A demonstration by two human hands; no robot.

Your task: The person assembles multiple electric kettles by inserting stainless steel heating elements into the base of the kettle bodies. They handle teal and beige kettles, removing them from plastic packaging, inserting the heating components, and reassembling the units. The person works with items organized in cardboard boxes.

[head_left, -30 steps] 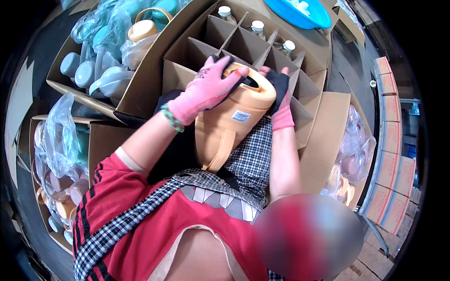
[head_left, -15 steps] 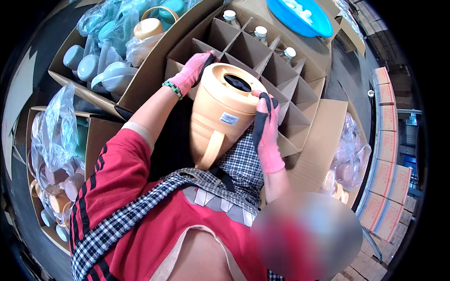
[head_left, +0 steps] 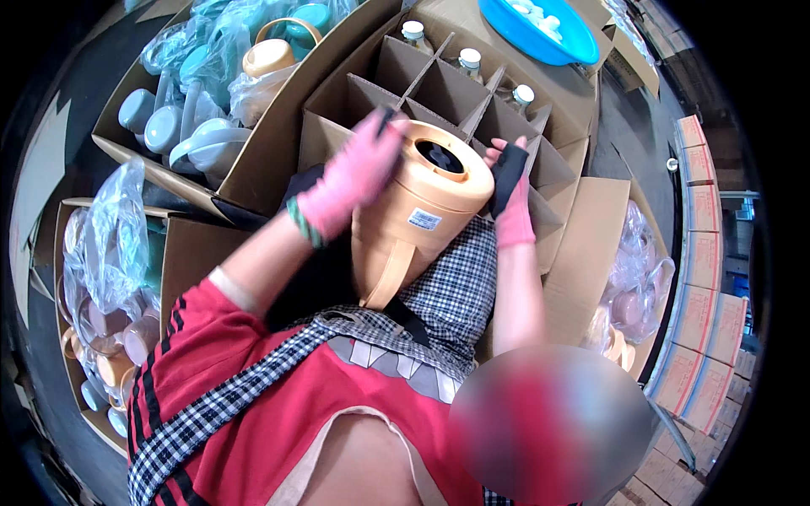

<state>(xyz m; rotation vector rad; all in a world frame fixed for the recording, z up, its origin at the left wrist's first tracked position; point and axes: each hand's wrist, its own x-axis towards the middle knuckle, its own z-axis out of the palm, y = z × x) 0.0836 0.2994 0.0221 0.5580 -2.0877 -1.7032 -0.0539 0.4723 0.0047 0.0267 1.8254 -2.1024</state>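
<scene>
**Stacked cartons (head_left: 702, 261) line the floor (head_left: 645, 126) beyond a peach jug (head_left: 390, 211)**

Tilted at the person's lap, the jug rests near the checked apron (head_left: 456, 270), its round opening showing. At the rim's left is the left hand (head_left: 359, 164), pink-gloved and blurred — whether it grips, I cannot tell. The right hand (head_left: 511, 181) is just beside the rim's right, fingers apart, holding nothing. Just beyond stands a divided carton (head_left: 325, 139), white-capped bottles (head_left: 470, 61) in its far compartments — and past those, a blue basin (head_left: 516, 46) of white pieces (head_left: 540, 18).
</scene>
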